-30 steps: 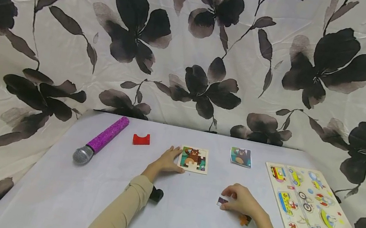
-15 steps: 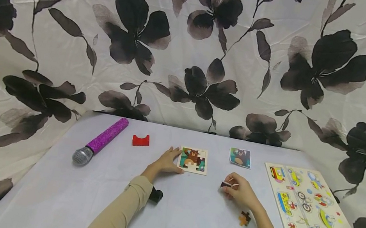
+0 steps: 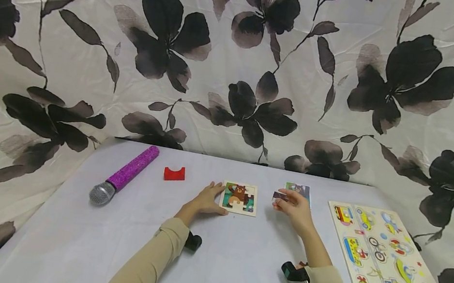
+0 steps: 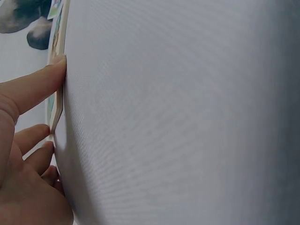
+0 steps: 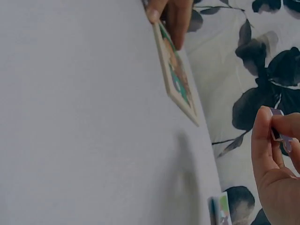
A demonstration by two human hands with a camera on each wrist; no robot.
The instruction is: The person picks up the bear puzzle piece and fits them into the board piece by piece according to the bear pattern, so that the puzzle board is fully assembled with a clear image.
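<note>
My left hand (image 3: 206, 200) holds the left side of a small wooden puzzle board (image 3: 255, 205), thumb on its near edge and fingers at its left edge. The board's bear picture has a pale gap low in the middle. In my right hand (image 3: 299, 213), thumb and fingertips pinch a dark puzzle piece (image 3: 280, 196), raised off the table in the right wrist view. That hand is right of the board and partly covers a bear picture card (image 3: 301, 189). A loose orange-brown puzzle piece (image 3: 302, 265) is mostly hidden near my right wrist.
A red notched block (image 3: 174, 174) lies left of the puzzle board. Farther left is a glittery purple microphone (image 3: 127, 173). A large vehicle puzzle board (image 3: 393, 264) occupies the table's right side. A floral cloth (image 3: 230, 63) hangs behind the table.
My right hand has moved forward and slightly left with the puzzle piece, from near the loose piece to in front of the picture card. My left hand stays on the puzzle board.
</note>
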